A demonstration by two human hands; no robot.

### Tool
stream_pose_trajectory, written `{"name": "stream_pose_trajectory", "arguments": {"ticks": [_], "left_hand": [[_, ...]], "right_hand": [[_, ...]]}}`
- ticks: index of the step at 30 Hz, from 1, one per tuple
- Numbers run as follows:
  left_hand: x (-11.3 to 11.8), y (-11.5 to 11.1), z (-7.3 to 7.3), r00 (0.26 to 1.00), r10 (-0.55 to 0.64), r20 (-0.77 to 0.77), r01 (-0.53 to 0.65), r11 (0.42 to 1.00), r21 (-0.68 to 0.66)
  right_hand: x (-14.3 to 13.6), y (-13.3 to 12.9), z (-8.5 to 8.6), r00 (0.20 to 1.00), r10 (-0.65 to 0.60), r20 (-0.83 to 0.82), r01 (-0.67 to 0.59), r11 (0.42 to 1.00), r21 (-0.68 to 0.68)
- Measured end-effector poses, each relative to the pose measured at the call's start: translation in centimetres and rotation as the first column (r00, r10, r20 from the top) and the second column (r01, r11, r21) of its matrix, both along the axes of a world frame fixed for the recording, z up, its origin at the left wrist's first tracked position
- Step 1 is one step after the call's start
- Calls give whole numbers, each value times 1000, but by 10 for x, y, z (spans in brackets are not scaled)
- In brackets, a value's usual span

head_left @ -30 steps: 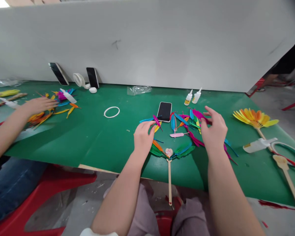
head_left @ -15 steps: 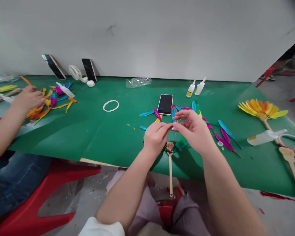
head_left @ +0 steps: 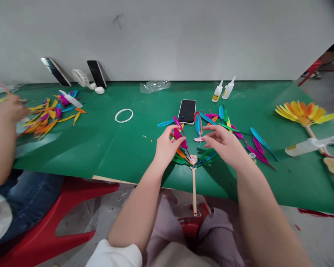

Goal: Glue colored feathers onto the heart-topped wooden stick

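My left hand [head_left: 166, 147] pinches a magenta feather [head_left: 180, 141], whose quill end points down at the head of a wooden stick. That head [head_left: 193, 160] is rounded and now looks pale and speckled. Its handle [head_left: 194, 191] projects over the table's front edge. Green feathers [head_left: 179, 159] and an orange one fan out to its left, and dark blue-green feathers [head_left: 207, 158] to its right. Between the fingertips of my right hand [head_left: 225, 146] is a small pale pink strip [head_left: 198, 139]. A blue feather [head_left: 197, 125] lies just beyond it.
A phone [head_left: 187, 111] lies behind loose feathers. Two glue bottles [head_left: 217, 92] stand at the back; another bottle [head_left: 307, 146] lies at right, by a yellow-orange feather fan [head_left: 304, 113]. A white ring [head_left: 124, 115] lies left. Another person's hand [head_left: 9, 108] is at far left, beside a feather pile [head_left: 48, 118].
My hands have moved apart. The magenta feather now shows in my left hand and the pale strip at my right fingertips. The stick's head looks paler. The co-worker's hand has shifted left.
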State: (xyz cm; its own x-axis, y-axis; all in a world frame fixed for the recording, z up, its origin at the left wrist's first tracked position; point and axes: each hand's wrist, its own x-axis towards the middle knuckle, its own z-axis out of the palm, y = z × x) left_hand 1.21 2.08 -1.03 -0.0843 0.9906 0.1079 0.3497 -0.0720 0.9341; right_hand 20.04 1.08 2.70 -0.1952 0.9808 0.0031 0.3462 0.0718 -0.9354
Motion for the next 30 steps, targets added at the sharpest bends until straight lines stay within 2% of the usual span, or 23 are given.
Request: {"name": "stream_pose_trajectory", "arguments": {"ticks": [4, 8, 14, 18, 21, 26, 30], "left_hand": [[0, 0, -3, 994, -92, -61, 92, 996, -8], [2, -2, -1, 991, -98, -88, 98, 995, -4], [8, -4, 4, 995, -95, 6, 95, 995, 17], [9, -5, 6, 996, -87, 25, 87, 996, 7], [6, -5, 6, 994, -104, -26, 104, 994, -14], [-4, -4, 7, 989, -103, -103, 104, 995, 3], [-10, -3, 6, 977, -95, -192, 97, 995, -1]], "right_hand": [[2, 1, -1, 1000, -7, 13, 8, 1000, -10], [5, 3, -7, 998, 20, 58, -19, 1000, -20], [-7, 0, -13, 989, 78, 126, -76, 997, -20], [-22, -3, -16, 982, 185, 50, -176, 974, -143], [-27, -4, -20, 973, 228, -13, -227, 955, -189], [-25, -2, -26, 960, 272, 64, -263, 956, -127], [-25, -2, -26, 963, 243, 119, -231, 967, -107]]}}
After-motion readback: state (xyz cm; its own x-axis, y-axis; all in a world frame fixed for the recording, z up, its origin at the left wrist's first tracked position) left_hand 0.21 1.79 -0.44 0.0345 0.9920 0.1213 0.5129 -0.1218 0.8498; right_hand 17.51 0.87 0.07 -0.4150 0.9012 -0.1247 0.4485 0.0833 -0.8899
